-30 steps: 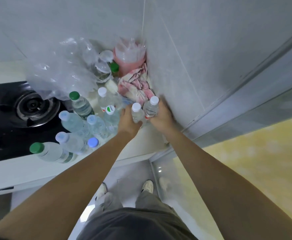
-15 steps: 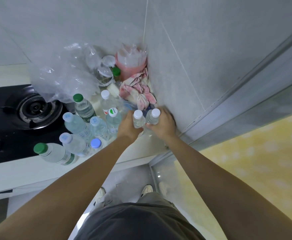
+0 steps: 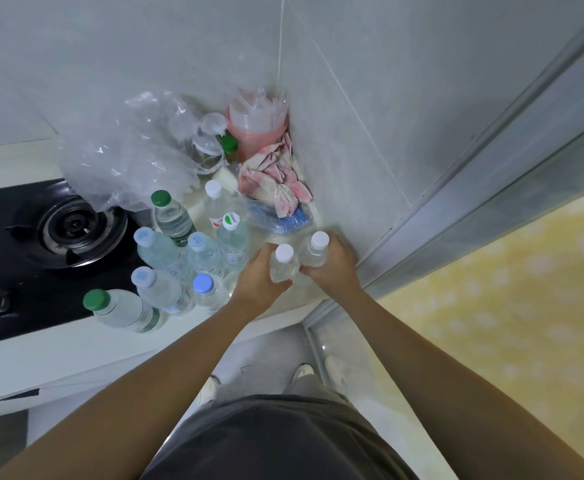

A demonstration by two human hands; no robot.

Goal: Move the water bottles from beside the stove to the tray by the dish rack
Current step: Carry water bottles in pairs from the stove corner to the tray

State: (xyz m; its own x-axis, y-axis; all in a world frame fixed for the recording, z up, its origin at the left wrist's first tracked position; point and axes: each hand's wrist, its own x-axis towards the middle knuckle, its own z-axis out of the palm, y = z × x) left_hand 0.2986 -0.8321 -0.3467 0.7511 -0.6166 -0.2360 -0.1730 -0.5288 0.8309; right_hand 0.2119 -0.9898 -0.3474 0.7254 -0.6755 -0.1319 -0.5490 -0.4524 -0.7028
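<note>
Two small clear water bottles with white caps stand side by side near the counter's right corner. My left hand (image 3: 261, 277) grips the left bottle (image 3: 283, 263) and my right hand (image 3: 333, 268) grips the right bottle (image 3: 314, 251). Several more water bottles with pale blue, green and white caps cluster to the left between my hands and the stove (image 3: 65, 230), among them a green-capped one (image 3: 171, 214) and a large green-capped one (image 3: 117, 308) at the counter's front. The tray and dish rack are out of view.
A crumpled clear plastic bag (image 3: 124, 157) lies behind the stove burner. A pink container (image 3: 257, 123) and a pink-white cloth (image 3: 273, 183) fill the tiled corner. The wall (image 3: 370, 133) stands close on the right. Below is the counter edge (image 3: 75, 355) and floor.
Both hands with their two bottles have drawn back from the corner toward the counter's front edge, away from the cloth. The other bottles have not moved.
</note>
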